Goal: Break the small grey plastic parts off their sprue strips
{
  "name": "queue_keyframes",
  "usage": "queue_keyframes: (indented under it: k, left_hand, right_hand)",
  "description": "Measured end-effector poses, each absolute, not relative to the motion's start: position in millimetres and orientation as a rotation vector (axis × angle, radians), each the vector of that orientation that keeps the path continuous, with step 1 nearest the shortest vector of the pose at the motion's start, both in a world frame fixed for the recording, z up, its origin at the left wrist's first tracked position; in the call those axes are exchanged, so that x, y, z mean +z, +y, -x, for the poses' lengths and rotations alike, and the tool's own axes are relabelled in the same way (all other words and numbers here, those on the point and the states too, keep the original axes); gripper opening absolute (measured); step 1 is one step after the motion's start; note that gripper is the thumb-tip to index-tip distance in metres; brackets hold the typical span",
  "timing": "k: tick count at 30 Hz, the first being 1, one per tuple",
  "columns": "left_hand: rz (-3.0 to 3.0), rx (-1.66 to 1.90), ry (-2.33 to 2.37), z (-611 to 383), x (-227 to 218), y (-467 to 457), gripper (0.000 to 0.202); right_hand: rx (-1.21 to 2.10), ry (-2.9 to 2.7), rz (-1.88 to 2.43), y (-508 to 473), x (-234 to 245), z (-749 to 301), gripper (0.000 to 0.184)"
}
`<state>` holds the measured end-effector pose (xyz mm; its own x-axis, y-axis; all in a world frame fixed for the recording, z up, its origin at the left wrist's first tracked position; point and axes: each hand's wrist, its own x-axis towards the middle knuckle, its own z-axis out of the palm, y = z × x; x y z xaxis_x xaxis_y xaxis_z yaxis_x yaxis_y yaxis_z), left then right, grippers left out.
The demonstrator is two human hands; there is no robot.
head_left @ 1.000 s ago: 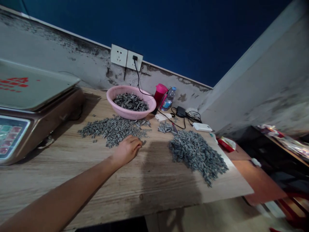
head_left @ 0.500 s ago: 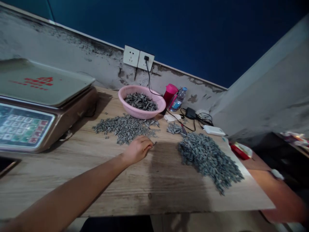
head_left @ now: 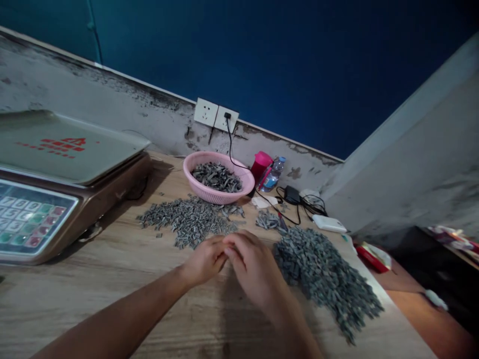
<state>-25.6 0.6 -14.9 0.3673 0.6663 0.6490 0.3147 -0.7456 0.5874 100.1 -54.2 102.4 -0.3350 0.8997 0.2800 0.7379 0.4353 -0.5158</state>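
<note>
My left hand is closed in a pinch over the middle of the wooden table. My right hand meets it there, thumb and fingers pressed together against the left fingertips. Whatever lies between the fingertips is hidden now; half a second ago a small grey piece stuck out of the left pinch. Just beyond the left hand spreads a heap of small grey pieces. To the right of the right hand lies a larger heap of grey-blue pieces. A small pile of longer grey strips sits between the heaps.
A pink plastic basket holding dark grey strips stands at the back. Left of it is a weighing scale with a keypad. A red cup, a water bottle, a black adapter and cables line the wall.
My right hand has come in from below right and joined my left hand. The left hand stays pinched. The view has tilted, so the table things appear lower.
</note>
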Motion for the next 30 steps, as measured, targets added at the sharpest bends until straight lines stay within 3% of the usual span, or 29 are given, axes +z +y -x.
queue_keyframes:
  k: [5, 11, 17, 24, 30]
  left_hand:
    - [-1.871, 1.256, 0.955, 28, -14, 6, 0.011]
    - [-1.685, 1.292, 1.082, 34, -17, 14, 0.009]
    - [-2.187, 1.367, 1.308, 43, -13, 20, 0.014]
    - [-2.704, 0.854, 1.457, 18, -12, 22, 0.015]
    - [-2.801, 0.671, 1.466, 7, -13, 33, 0.016]
  right_hand:
    - [0.803, -2.023, 1.331, -3, 50, -124, 0.014]
    - [0.687, -1.848, 1.315, 4, 18, -131, 0.014]
    - [0.727, -1.261, 1.370, 18, 1, -144, 0.020]
    - [0.885, -0.996, 1.242, 18, 3, -141, 0.021]
    - [1.086, -0.917, 1.164, 20, -3, -139, 0.027]
